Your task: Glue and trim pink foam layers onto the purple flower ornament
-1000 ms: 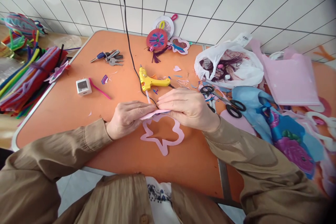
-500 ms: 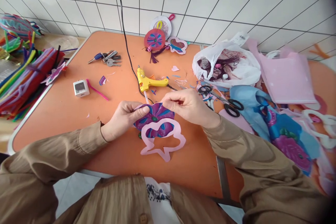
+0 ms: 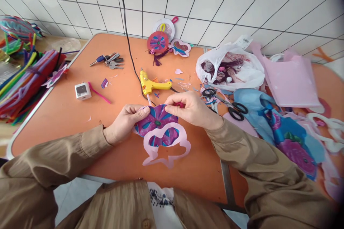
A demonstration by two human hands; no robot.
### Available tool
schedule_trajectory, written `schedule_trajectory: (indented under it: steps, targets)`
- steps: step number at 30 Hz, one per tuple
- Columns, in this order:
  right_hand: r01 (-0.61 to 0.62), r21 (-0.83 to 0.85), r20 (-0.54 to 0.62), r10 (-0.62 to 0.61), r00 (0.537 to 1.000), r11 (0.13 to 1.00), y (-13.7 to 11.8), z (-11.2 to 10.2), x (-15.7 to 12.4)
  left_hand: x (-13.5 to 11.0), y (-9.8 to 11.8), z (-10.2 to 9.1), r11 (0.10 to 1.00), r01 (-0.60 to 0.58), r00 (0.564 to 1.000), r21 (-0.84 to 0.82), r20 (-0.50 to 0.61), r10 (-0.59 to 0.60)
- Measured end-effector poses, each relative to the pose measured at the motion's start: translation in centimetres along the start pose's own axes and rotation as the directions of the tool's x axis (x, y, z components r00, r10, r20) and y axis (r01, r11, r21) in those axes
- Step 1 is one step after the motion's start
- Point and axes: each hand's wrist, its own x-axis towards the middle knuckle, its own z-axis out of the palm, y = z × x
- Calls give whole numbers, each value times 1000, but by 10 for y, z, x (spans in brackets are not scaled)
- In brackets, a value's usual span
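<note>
Both hands hold a purple and blue flower-patterned cutout (image 3: 157, 117) above the orange table. My left hand (image 3: 126, 120) pinches its left edge between thumb and fingers. At its upper right edge, my right hand (image 3: 192, 109) is closed on it, with a bit of dark pink showing behind the fingers. A pale pink outline frame (image 3: 185, 147), with an open middle, overlaps the cutout's lower part; whether it is attached, I cannot tell. Just beyond the hands lies a yellow glue gun (image 3: 154, 86) with a clear glue stick at its back end.
Scissors (image 3: 236, 109) lie at the right by a white plastic bag (image 3: 242, 78) and pink and blue fabric pieces. Keys (image 3: 114, 61) and a white charger (image 3: 82, 91) are at the left. Finished-looking ornaments (image 3: 158, 42) lean near the tiled wall. A black cord crosses the table.
The flower-patterned cutout has tipped so more of its face shows. The pale pink frame has shifted slightly with it. Both hands keep their hold.
</note>
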Motion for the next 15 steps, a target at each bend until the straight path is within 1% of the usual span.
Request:
schedule_trajectory:
  steps: [6, 9, 12, 15]
  targets:
    - [2, 4, -18, -2, 1000, 1000, 2, 3, 0, 2, 0, -1, 1000, -6, 1000, -3, 17, 6]
    - [0, -19, -29, -1, 1000, 1000, 4, 7, 0, 2, 2, -1, 1000, -21, 999, 11, 42, 20]
    - [-2, -57, -30, 0, 1000, 998, 5, 12, 1, 1, 5, 0, 992, -86, 996, 95, 41, 82]
    - [8, -74, 0, -8, 1000, 997, 6, 16, 1, 2, 7, 0, 970, -147, 988, 193, -25, 154]
